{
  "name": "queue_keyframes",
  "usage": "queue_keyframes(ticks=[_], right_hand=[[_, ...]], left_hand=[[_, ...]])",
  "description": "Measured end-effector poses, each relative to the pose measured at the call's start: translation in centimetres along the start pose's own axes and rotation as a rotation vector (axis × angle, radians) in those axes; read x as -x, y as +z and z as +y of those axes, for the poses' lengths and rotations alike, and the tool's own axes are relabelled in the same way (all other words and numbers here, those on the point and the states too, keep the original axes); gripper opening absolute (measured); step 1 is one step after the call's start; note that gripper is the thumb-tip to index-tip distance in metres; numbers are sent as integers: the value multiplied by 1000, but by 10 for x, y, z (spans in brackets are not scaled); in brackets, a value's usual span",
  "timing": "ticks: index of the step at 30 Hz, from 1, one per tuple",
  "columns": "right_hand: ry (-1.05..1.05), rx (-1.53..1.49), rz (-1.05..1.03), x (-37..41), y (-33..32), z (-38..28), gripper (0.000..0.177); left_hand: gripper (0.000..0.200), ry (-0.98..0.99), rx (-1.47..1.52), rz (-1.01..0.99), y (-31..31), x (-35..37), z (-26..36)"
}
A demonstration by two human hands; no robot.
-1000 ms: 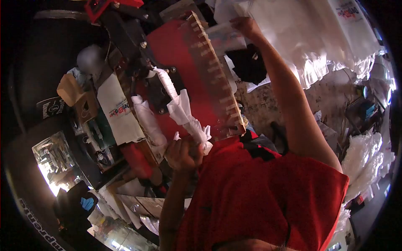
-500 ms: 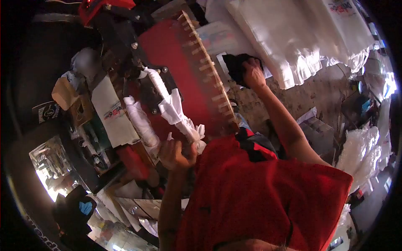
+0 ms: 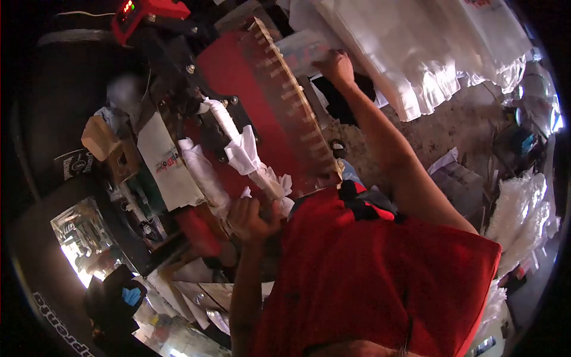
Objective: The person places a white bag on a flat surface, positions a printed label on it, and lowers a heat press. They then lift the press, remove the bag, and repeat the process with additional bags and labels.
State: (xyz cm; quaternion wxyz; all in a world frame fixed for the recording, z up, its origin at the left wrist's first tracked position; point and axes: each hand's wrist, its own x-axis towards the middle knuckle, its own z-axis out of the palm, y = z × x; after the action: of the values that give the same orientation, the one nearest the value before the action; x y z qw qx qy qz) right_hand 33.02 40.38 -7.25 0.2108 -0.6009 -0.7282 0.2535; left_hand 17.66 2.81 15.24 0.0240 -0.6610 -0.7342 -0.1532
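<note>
My left hand [image 3: 253, 219] has its fingers curled round the lower end of a white-wrapped handle [image 3: 202, 169] on a heat press. A second wrapped bar [image 3: 238, 149] runs beside it, its cloth loose near my thumb. The press's red plate [image 3: 241, 89] has strips of tape along its right edge. Past that edge my right hand [image 3: 337, 68] is closed, its bent fingers at the edge of a pale printed sheet [image 3: 302, 52]; its fingertips are partly hidden. Black cloth [image 3: 345, 104] lies beneath my right wrist and forearm, partly covered by them.
White plastic bags [image 3: 398, 53] lie stacked at upper right. A red control box [image 3: 140, 15] with a lit display tops the press. A printed white bag [image 3: 166, 160] and an open cardboard box [image 3: 110, 143] sit left. Clear plastic wrap [image 3: 520, 214] is bunched at right.
My right hand has left the black cloth and moved up and left to the printed sheet. My left hand stays at the wrapped handle. The camera view has shifted slightly.
</note>
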Motion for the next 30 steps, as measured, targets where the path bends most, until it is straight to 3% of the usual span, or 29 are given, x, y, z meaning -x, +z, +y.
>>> queue_keyframes(ticks=[7, 11, 13, 16, 20, 22, 30], right_hand=[[278, -110, 234, 6, 25, -20, 67], [263, -150, 244, 7, 22, -28, 66], [425, -87, 163, 2, 17, -31, 77], [453, -198, 113, -10, 19, -27, 79], [473, -101, 126, -12, 19, -32, 79], [473, -241, 41, -22, 29, -17, 79], [427, -173, 47, -23, 41, -10, 79]], left_hand=[[40, -13, 8, 15, 4, 2, -4], [39, -26, 2, -24, -2, -1, 0], [38, -21, 16, -8, -5, -6, 2], [37, -14, 19, 5, -4, -5, 2], [36, -31, 8, -29, -9, -7, 4], [37, -31, 7, -30, -8, -4, 3], [36, -28, 6, 17, -7, -8, 7]])
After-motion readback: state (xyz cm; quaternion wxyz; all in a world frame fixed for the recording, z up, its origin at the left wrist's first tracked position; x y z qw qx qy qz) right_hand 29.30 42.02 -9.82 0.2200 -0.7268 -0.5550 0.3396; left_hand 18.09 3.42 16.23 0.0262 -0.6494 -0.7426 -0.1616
